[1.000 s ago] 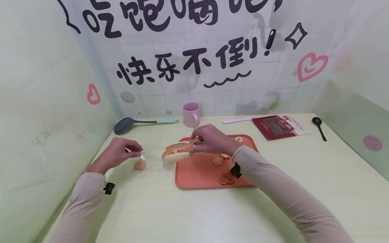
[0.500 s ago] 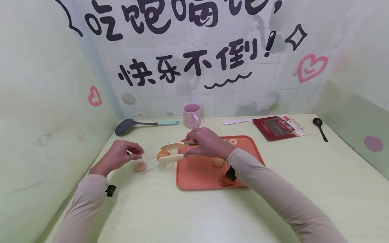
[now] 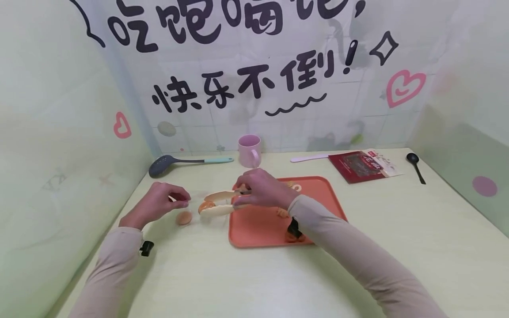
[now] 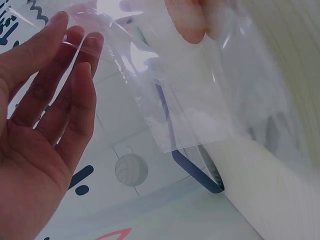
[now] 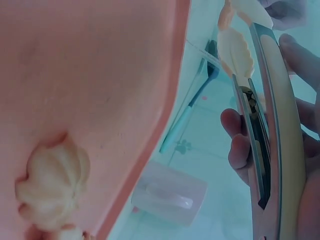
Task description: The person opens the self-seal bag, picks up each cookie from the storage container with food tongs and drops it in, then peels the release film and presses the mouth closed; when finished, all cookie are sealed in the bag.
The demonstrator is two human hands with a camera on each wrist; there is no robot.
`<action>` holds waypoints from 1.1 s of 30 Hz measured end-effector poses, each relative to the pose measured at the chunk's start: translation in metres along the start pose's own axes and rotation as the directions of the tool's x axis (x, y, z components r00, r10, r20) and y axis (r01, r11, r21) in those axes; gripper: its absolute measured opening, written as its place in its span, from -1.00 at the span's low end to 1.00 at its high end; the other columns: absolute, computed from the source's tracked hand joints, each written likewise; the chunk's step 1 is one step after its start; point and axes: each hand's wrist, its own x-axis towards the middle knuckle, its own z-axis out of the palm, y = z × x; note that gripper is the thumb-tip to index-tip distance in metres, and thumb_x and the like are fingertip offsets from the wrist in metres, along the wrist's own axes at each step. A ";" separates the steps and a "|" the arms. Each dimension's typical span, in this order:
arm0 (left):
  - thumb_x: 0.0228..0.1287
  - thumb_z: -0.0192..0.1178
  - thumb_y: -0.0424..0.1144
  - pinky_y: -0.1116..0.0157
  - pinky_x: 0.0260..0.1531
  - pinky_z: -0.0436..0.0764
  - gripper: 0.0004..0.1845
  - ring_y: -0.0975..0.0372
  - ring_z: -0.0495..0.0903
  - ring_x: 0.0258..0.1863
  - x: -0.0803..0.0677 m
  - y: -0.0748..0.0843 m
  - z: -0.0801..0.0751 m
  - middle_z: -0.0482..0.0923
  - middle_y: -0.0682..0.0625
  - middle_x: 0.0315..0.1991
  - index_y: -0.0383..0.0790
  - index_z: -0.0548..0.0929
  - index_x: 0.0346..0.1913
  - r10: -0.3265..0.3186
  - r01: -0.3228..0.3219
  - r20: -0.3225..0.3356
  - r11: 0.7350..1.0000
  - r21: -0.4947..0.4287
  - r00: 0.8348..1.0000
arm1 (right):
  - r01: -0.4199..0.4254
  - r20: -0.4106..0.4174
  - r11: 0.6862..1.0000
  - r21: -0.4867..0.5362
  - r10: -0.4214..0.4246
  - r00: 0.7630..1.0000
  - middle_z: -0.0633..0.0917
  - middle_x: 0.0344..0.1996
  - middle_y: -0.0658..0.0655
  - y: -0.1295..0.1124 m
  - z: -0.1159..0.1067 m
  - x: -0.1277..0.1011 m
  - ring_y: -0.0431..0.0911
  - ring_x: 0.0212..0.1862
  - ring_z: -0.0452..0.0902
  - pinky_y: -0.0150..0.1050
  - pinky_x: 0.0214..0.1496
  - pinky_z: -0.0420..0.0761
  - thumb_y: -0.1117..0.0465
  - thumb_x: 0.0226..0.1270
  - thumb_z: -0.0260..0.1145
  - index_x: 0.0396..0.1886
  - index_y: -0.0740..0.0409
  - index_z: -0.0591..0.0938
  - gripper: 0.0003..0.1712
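Observation:
My left hand (image 3: 159, 203) pinches the rim of a clear plastic bag (image 4: 190, 115) with thumb and fingertips. Low in the bag sits a round brown cookie (image 3: 184, 217). My right hand (image 3: 260, 187) holds a pair of food tongs (image 3: 218, 211) with cream scalloped tips, pointing left toward the bag. Between the tips is an orange-brown pretzel-shaped cookie (image 3: 206, 206), at or just inside the bag's mouth; the clear film makes it hard to tell which. Behind the right hand lies an orange tray (image 3: 254, 232) with a flower-shaped biscuit (image 5: 55, 182) on it.
Another brown pretzel cookie (image 3: 295, 237) and a pale ring biscuit (image 3: 297, 188) lie on the tray. Along the back stand or lie a slotted spoon (image 3: 163, 165), a pink mug (image 3: 249, 150), a lilac-handled utensil (image 3: 308, 158), a red packet (image 3: 354, 167) and a black spoon (image 3: 413, 160).
My right hand has moved left, carrying the pretzel cookie in the tongs from the tray's left edge to the bag. The left hand has stayed nearly still.

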 end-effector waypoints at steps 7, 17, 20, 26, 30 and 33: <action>0.14 0.44 -0.38 0.39 -0.23 0.69 -0.87 0.28 0.73 -0.30 0.000 0.001 0.001 0.78 0.05 -0.33 -0.24 0.79 -0.22 0.009 -0.009 -0.004 1.000 0.008 1.000 | 0.016 0.021 0.999 -0.029 -0.015 1.000 0.76 -0.25 0.09 -0.007 0.012 0.012 -0.14 -0.25 0.59 -0.28 -0.16 0.60 -0.12 0.17 0.52 -0.08 0.16 0.73 -0.50; 0.13 0.45 -0.40 0.43 -0.25 0.68 -0.88 0.33 0.72 -0.34 0.002 0.002 0.000 0.78 0.07 -0.36 -0.19 0.80 -0.25 0.022 -0.022 -0.016 1.000 -0.001 1.000 | -0.024 0.070 0.998 -0.051 0.027 0.997 0.73 -0.27 0.06 -0.016 0.026 0.028 -0.17 -0.27 0.54 -0.36 -0.19 0.54 -0.17 0.20 0.48 -0.02 0.12 0.72 -0.47; 0.13 0.45 -0.41 0.43 -0.26 0.68 -0.88 0.33 0.71 -0.34 0.001 0.001 0.001 0.77 0.06 -0.36 -0.19 0.80 -0.26 0.019 -0.019 -0.013 1.000 -0.006 1.000 | -0.033 0.071 0.999 -0.040 0.036 0.997 0.74 -0.27 0.05 -0.019 0.029 0.030 -0.17 -0.27 0.54 -0.36 -0.18 0.54 -0.16 0.19 0.49 -0.02 0.12 0.71 -0.47; 0.12 0.45 -0.41 0.45 -0.28 0.67 -0.88 0.31 0.71 -0.35 0.000 0.003 0.001 0.77 0.04 -0.36 -0.19 0.79 -0.27 0.007 -0.007 -0.009 1.000 -0.019 1.000 | -0.014 0.058 0.999 -0.042 0.016 0.998 0.75 -0.25 0.07 -0.023 0.033 0.033 -0.17 -0.27 0.56 -0.34 -0.14 0.56 -0.17 0.19 0.48 -0.04 0.14 0.71 -0.46; 0.12 0.45 -0.41 0.45 -0.27 0.67 -0.88 0.30 0.71 -0.34 0.001 0.005 0.000 0.77 0.04 -0.35 -0.20 0.79 -0.26 0.003 -0.003 -0.004 1.000 -0.010 1.000 | -0.023 0.061 0.998 -0.060 0.027 0.998 0.75 -0.22 0.06 -0.023 0.032 0.031 -0.17 -0.26 0.57 -0.35 -0.14 0.58 -0.18 0.19 0.48 -0.02 0.13 0.70 -0.45; 0.12 0.45 -0.40 0.45 -0.27 0.66 -0.87 0.30 0.69 -0.34 0.002 0.005 -0.001 0.77 0.04 -0.35 -0.21 0.79 -0.25 0.004 -0.004 -0.001 1.000 -0.003 1.000 | -0.036 0.060 0.997 -0.065 0.040 0.997 0.74 -0.20 0.05 -0.021 0.028 0.028 -0.17 -0.24 0.57 -0.33 -0.14 0.59 -0.18 0.20 0.48 -0.01 0.13 0.70 -0.44</action>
